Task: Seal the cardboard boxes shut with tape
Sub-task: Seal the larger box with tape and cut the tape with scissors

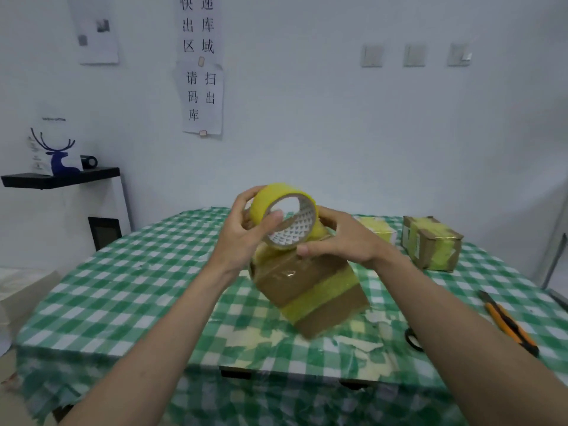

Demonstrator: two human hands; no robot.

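Note:
A brown cardboard box (310, 298) sits tilted in the middle of the table, with a band of yellow tape around it. Above its far end I hold a roll of yellow tape (276, 199). My left hand (249, 232) grips the roll from the left, thumb across its open core. My right hand (341, 238) holds the roll's right side, just above the box top. Whether a strip runs from the roll to the box is hidden by my hands.
A green checked cloth (138, 278) covers the table. Two taped boxes stand at the back right, one brown and yellow (430, 242), one mostly yellow (376, 229). An orange utility knife (507, 322) and black scissors (412, 339) lie at the right. Tape scraps litter the front.

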